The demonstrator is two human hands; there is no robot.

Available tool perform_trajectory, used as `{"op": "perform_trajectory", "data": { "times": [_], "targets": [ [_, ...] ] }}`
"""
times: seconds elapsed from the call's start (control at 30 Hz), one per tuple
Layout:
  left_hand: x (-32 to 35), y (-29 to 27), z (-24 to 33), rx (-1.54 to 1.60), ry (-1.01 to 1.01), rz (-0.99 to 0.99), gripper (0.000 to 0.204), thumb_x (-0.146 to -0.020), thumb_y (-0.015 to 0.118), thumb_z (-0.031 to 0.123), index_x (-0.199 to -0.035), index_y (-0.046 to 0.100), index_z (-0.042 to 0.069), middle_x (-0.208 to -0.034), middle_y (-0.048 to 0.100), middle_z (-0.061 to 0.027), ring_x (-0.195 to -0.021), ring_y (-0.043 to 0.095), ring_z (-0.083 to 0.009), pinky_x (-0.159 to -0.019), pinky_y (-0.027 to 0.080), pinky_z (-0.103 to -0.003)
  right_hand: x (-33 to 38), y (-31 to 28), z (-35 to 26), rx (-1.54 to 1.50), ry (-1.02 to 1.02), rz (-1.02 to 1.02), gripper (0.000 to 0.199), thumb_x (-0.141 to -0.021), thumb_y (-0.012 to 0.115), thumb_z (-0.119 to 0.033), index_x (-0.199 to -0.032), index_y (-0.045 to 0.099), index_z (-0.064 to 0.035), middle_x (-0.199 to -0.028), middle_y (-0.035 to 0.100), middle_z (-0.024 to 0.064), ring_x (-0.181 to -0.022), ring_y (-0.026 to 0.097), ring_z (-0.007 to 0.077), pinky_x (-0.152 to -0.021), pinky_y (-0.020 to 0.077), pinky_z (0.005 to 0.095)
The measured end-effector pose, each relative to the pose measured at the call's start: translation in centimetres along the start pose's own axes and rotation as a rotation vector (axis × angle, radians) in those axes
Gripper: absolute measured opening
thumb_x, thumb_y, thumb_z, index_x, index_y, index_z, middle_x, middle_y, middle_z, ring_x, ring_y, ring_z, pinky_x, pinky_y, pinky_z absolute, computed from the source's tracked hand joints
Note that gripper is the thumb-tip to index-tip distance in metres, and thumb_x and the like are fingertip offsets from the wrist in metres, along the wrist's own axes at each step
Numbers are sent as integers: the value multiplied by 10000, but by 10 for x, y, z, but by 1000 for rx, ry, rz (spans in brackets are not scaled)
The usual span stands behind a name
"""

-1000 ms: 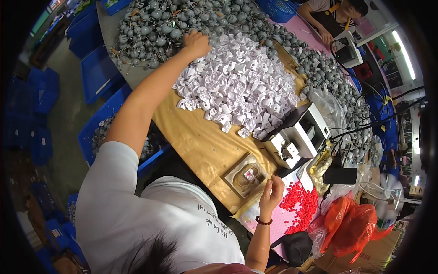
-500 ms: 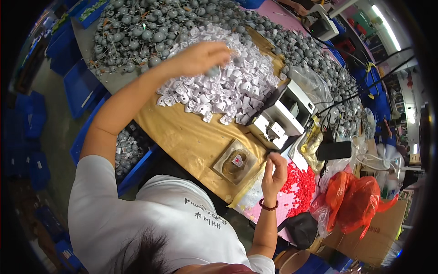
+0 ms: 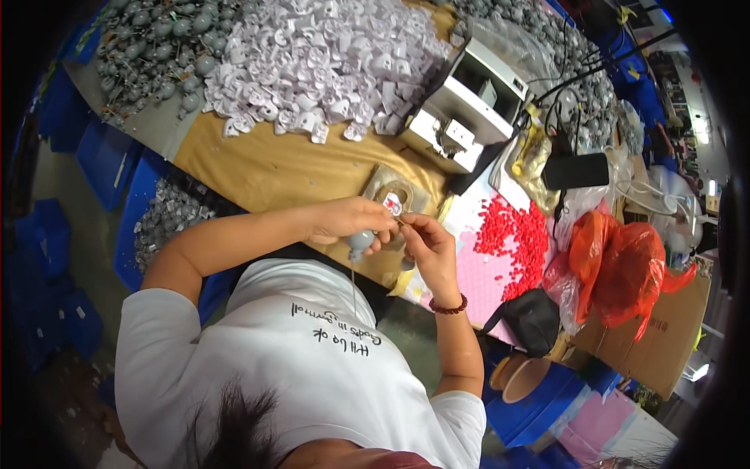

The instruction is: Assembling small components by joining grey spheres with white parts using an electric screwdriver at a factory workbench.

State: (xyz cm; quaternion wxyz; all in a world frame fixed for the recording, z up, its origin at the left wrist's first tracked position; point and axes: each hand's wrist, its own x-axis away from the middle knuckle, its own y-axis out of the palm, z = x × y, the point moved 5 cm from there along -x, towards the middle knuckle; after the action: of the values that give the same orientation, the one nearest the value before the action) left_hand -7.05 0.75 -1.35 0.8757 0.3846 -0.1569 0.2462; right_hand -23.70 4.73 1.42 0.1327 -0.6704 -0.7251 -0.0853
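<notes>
At the far left of the brown-covered workbench [image 3: 258, 168], a heap of grey round parts [image 3: 156, 55] lies beside a larger mound of small white plastic pieces [image 3: 312, 62]. Below the bench edge, a blue crate [image 3: 168, 215] holds more grey parts. Near the middle, just above the person's white shirt, the left hand [image 3: 348, 220] is closed around a small grey bulb-shaped part [image 3: 360, 241] with a thin wire hanging down from it. Touching it from the right, the right hand [image 3: 422, 242], a bead bracelet at its wrist, pinches narrowly at the same part's tip; what its fingers grip is too small to tell. Behind the hands sits a white machine [image 3: 469, 102]. Further right, red beads [image 3: 519, 234] spread over a pink sheet, with orange plastic bags [image 3: 625, 258] beyond.
</notes>
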Motion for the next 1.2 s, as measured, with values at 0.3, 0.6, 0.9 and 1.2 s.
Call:
{"op": "perform_trajectory", "data": {
  "times": [0.3,0.6,0.9,1.2],
  "targets": [
    [21,3,-1,-1098,610,455,356,-818,724,120,-1142,597,48,-1124,588,-113,-1037,588,-308,-882,492,-392,-14,13,-4,883,-658,141,232,-769,687,15,-989,685,-55,-912,635,104,-797,627,279,-623,529,374],
    [13,3,-4,-1311,711,465,352,-771,725,92,-1096,596,58,-1084,560,-102,-1014,557,-313,-864,490,-414,-28,23,4,1095,-673,63,353,-727,662,-28,-1079,643,-58,-998,600,90,-876,597,271,-646,534,367],
    [16,1,5,-1467,678,563,376,-743,700,47,-1106,606,63,-1136,559,-103,-1063,543,-315,-864,493,-418,-22,26,3,1237,-609,-34,401,-763,609,-39,-1160,604,20,-1086,563,139,-950,572,295,-712,534,370],
    [-4,9,1,-1772,715,694,418,-768,658,97,-1184,625,85,-1292,552,-113,-1193,511,-295,-992,388,-449,-15,16,5,1111,-735,42,381,-740,624,11,-1118,667,4,-1142,578,169,-1113,550,345,-840,509,412]
  ]
}}
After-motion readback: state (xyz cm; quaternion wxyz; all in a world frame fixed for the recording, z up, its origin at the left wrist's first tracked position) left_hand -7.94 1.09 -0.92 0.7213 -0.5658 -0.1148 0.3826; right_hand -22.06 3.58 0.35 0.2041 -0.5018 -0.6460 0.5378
